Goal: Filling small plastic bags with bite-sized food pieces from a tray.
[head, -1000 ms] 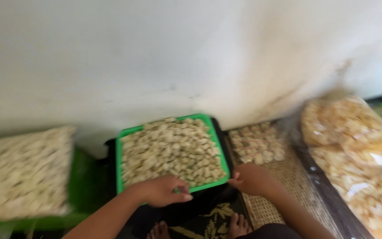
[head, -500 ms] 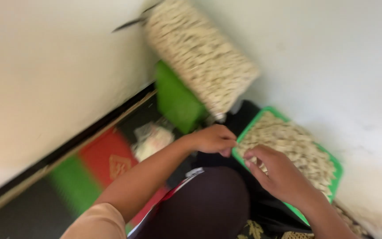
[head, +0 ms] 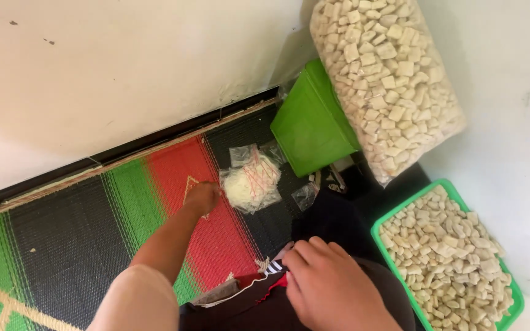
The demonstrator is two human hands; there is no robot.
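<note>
My left hand (head: 204, 197) reaches out over the striped woven mat (head: 93, 227), right beside a small stack of clear plastic bags (head: 253, 181). Whether its fingers touch the stack I cannot tell. My right hand (head: 329, 288) rests on my dark-clothed knee, fingers curled, holding nothing I can see. To the right lies a green tray (head: 380, 240) filled with pale cracker pieces (head: 449, 257).
A large clear sack of pale cracker pieces (head: 387, 79) leans against the white wall, resting on a green box (head: 311, 122). A dark strip runs along the foot of the wall at the mat's far edge. A loose small bag (head: 306, 196) lies near the box.
Both hands have left the green tray. My left hand has swung out left to the bag stack, my right has dropped onto my knee. The view turned left and steadied.
</note>
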